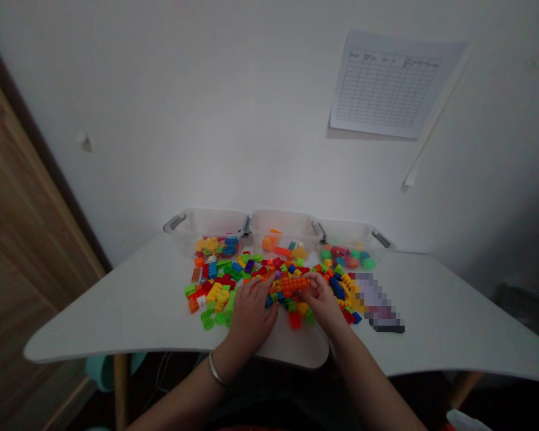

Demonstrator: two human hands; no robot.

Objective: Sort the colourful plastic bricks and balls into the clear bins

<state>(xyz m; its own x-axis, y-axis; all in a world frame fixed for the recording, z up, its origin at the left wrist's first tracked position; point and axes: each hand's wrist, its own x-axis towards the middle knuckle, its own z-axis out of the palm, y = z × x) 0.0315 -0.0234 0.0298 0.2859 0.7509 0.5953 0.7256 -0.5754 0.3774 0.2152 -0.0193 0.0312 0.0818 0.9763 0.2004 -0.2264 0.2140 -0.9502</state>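
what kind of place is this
Likely a plain indoor room, perhaps a home or study room: a white table against a bare wall, three clear plastic bins behind toy building blocks, and a printed chart sheet taped up.

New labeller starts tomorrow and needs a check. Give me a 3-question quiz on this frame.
1. True or false: the three clear bins stand nearer the person than the loose building blocks on the white table.
2. Which colour is the joined block strip between the left hand and the right hand? A blue, B orange, C white.
3. Fill in: the bracelet is on the ___ wrist.
Key: 1 false; 2 B; 3 left.
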